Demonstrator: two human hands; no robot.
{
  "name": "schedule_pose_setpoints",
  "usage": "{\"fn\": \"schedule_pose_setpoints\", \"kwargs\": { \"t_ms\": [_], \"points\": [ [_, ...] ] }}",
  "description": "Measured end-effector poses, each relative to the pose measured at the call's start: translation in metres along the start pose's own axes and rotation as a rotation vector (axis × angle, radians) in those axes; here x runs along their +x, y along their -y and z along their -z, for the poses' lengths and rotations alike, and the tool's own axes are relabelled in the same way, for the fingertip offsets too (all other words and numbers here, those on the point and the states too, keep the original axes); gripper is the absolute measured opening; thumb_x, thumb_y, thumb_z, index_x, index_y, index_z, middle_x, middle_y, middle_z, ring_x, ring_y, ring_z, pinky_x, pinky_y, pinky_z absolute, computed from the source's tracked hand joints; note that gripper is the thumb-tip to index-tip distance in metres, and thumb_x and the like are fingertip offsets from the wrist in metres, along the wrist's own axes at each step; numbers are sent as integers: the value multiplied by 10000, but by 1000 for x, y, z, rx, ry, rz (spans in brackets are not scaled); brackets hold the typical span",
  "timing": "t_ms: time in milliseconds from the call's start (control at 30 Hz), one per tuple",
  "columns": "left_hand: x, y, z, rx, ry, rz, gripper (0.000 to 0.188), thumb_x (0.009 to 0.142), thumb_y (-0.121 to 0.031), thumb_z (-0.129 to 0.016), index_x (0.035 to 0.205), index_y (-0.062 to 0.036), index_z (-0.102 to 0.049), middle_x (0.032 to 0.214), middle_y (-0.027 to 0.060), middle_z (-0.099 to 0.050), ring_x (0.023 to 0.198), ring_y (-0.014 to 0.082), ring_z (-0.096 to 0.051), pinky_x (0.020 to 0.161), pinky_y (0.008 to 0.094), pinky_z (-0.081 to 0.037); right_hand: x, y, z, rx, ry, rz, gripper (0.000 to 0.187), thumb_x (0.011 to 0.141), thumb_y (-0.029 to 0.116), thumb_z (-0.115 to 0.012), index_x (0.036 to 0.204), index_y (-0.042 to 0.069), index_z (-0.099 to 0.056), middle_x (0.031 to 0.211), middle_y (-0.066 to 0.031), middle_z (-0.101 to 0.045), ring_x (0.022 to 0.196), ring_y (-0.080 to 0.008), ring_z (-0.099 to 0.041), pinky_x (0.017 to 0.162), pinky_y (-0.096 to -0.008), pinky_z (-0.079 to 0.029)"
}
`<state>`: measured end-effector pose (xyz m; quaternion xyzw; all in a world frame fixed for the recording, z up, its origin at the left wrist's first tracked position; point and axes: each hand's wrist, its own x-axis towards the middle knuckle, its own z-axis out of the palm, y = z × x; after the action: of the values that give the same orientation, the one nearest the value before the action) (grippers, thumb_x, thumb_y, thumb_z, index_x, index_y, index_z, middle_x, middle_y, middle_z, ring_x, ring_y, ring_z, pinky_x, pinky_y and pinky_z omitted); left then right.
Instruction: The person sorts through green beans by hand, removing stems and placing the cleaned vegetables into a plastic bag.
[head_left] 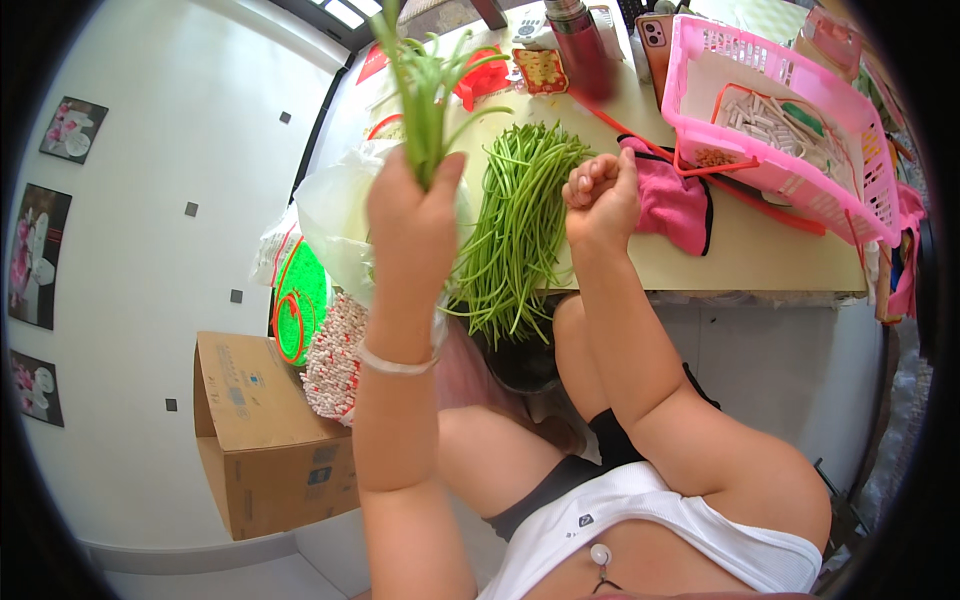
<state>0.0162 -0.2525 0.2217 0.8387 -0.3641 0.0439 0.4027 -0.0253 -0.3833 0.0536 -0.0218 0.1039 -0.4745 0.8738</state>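
Observation:
My left hand is wrapped round a bunch of long green vegetable stems, held upright above the left part of the table. The bunch's tops are slightly blurred. A large heap of the same stems lies on the table between my hands, its lower ends hanging over the front edge. Just right of the heap, my right hand is raised with its fingers curled in. Nothing shows in it. Behind my left wrist is a translucent plastic bag.
A pink basket with small items stands on the right of the table, beside a pink cloth piece. At the back are a phone and dark red bottle. A cardboard box sits at lower left.

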Motion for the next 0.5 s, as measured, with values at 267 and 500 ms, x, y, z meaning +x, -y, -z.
{"fn": "schedule_pose_setpoints", "kwargs": {
  "t_ms": [267, 500],
  "points": [
    [-2, 84, -126, 738, 234, 105, 438, 819, -234, -702, 1113, 30, -512, 1101, 194, -550, 1048, 376, -549, 837, 457, -487, -2, -14, -7, -17, 218, -134, 485, 996, 448, -418, 899, 6, -592, 794, -123, -655, 707, -200, -609, 654, -300, -480],
    [-17, 97, -93, 541, 154, -153, 249, 801, -139, -629, 975, 39, -623, 1056, 200, -603, 1006, 369, -573, 848, 438, -481, 8, -33, -4, -308, 220, -372, 575, 995, 474, -404, 1229, -45, -488, 1209, -203, -584, 1163, -289, -548, 1023, -378, -415]
  ]
}}
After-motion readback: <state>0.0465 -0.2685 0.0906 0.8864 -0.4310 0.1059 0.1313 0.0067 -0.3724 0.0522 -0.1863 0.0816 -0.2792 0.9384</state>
